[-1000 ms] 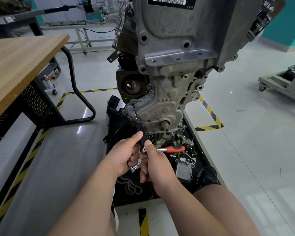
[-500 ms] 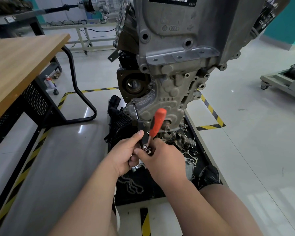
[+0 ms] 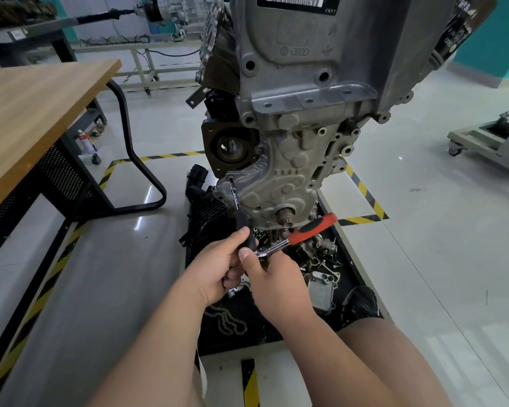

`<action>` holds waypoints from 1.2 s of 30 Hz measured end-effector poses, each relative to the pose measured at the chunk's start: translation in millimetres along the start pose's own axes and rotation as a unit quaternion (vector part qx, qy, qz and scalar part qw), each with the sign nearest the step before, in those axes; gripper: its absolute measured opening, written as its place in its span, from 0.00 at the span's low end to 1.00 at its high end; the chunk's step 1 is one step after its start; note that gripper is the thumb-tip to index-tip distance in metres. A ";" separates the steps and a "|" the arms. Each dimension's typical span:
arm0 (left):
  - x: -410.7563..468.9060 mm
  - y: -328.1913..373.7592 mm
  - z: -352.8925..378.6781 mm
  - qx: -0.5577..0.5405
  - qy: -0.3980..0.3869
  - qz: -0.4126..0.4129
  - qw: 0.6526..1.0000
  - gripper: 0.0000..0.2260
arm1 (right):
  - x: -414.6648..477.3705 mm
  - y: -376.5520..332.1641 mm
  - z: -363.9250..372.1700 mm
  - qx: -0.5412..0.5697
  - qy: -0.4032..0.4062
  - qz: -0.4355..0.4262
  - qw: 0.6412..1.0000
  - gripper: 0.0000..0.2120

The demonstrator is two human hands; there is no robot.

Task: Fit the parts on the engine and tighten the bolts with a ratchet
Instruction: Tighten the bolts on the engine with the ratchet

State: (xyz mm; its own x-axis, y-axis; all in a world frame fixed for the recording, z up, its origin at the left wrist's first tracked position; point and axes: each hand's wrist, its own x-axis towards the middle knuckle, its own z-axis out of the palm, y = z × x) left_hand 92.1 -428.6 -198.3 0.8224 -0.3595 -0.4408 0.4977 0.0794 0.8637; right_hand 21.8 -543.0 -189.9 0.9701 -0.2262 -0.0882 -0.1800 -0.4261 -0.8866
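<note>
Head view: left hand (image 3: 218, 270), fingers tight around extension bar (image 3: 242, 221); right hand (image 3: 276, 284), fingers tight around ratchet (image 3: 299, 236).

We see the grey engine (image 3: 291, 127) upright; below, the red-handled ratchet (image 3: 312, 229) tilts up-right, its extension bar (image 3: 234, 195) reaching the engine's lower left edge.

Ratchet (image 3: 303, 233) handle orange-black; floor tape (image 3: 362, 189) yellow-black striped.

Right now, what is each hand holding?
Left hand: closed round the black extension bar.
Right hand: pinching the ratchet at its head.
</note>
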 end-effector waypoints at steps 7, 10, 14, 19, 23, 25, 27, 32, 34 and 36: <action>-0.6 1.3 0.3 -0.002 -0.009 -0.006 1.000 0.22 | -6.7 -8.9 5.3 0.253 -0.080 0.120 0.957 0.23; -1.4 2.0 1.6 0.008 -0.003 -0.011 1.000 0.22 | -6.8 -12.3 8.1 0.362 -0.119 0.192 0.904 0.25; -2.7 2.8 2.5 0.015 0.010 -0.016 1.000 0.21 | -6.3 -16.1 6.0 0.494 -0.185 0.264 0.807 0.26; -3.8 4.0 -2.0 0.016 0.024 -0.010 1.000 0.20 | -7.0 -18.0 2.6 0.583 -0.222 0.299 0.722 0.28; -6.9 7.1 -3.2 0.022 0.022 -0.009 0.999 0.22 | -7.4 -17.8 2.6 0.643 -0.238 0.313 0.658 0.26; -7.4 8.2 -2.6 0.031 0.027 -0.005 0.999 0.23 | -7.6 -16.9 3.0 0.664 -0.259 0.309 0.630 0.26; -7.8 7.1 -1.9 0.037 0.034 -0.006 0.999 0.27 | -7.8 -16.4 3.8 0.685 -0.282 0.298 0.601 0.27; -6.9 6.2 -1.1 0.037 0.013 0.001 0.999 0.20 | -8.4 -11.6 9.5 0.733 -0.304 0.286 0.537 0.29; -5.8 6.2 -1.8 0.042 0.011 0.004 0.999 0.20 | -8.3 -10.8 10.3 0.732 -0.308 0.281 0.538 0.29; -4.9 5.4 -3.0 0.046 0.016 0.004 0.999 0.20 | -8.2 -12.2 10.4 0.715 -0.300 0.280 0.566 0.27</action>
State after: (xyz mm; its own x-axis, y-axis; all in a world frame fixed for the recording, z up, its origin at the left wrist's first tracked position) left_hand 91.5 -423.6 -192.2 0.8355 -0.3288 -0.4403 0.4649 -0.0043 0.8854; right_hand 17.7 -526.8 -183.1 0.7839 0.5463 -0.2951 -0.5875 0.8064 -0.0677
